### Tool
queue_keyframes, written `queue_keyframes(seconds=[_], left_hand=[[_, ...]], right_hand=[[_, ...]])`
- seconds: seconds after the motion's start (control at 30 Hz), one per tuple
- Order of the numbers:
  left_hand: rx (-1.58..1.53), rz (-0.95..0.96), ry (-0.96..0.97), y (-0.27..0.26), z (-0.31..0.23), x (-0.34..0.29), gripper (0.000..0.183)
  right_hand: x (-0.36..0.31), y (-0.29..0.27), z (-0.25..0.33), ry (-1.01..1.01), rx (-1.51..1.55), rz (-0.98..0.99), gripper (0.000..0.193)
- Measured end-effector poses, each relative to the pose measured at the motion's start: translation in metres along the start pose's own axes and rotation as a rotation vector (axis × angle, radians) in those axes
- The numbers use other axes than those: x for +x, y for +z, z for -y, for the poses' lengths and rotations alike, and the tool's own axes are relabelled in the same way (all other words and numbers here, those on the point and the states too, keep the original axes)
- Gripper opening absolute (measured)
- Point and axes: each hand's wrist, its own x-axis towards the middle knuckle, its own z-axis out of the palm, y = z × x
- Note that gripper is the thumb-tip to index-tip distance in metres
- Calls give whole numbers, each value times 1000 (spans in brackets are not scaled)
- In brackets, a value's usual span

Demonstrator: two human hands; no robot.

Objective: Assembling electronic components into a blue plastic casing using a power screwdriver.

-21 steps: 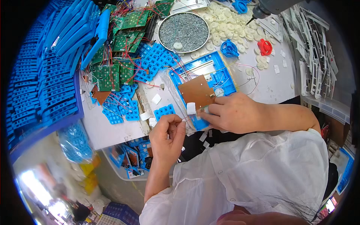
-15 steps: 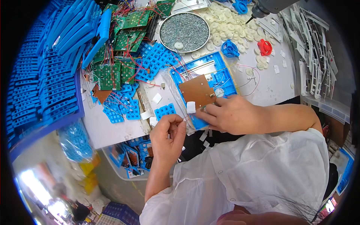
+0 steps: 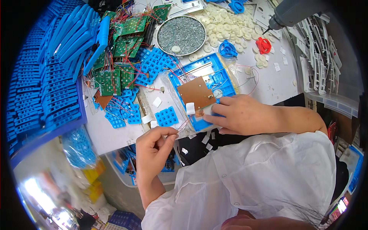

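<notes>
A blue plastic casing [image 3: 226,73] lies tilted on the table in front of me. On it rests a brown circuit board [image 3: 195,94] with a white tag [image 3: 190,108] at its lower left corner. My right hand [image 3: 245,115] grips the casing's lower right part, thumb and fingers bent over it beside the board. Left of the casing, my left hand [image 3: 155,149] is closed, pinching thin wires [image 3: 184,125] between thumb and forefinger. These wires run up to the casing's lower left corner. A blue keypad piece [image 3: 166,116] lies just above my left hand.
Green circuit boards [image 3: 109,82] with coloured wires, and stacked blue casings [image 3: 63,92], fill the left. A round tray of screws [image 3: 180,34] and many cream discs [image 3: 222,27] lie at the back. An electric screwdriver [image 3: 287,15] hangs back right, near white strips [image 3: 320,65].
My left hand has drawn down and left with the wires, which now stretch from the casing. My right hand's fingers have shifted slightly on the casing. The whole view has shifted a little.
</notes>
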Motion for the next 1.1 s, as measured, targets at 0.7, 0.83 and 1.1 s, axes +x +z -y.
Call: queue_keyframes(seconds=[0.7,0.83,1.1], left_hand=[[-363,-73,107,24,-3,17,32],[-377,-119,129,26,2,15,33],[-449,-156,123,35,-2,17,35]], right_hand=[[4,7,2,98,89,-54,56],[4,13,1,104,71,-120,60],[10,15,13,133,-57,-116,58]])
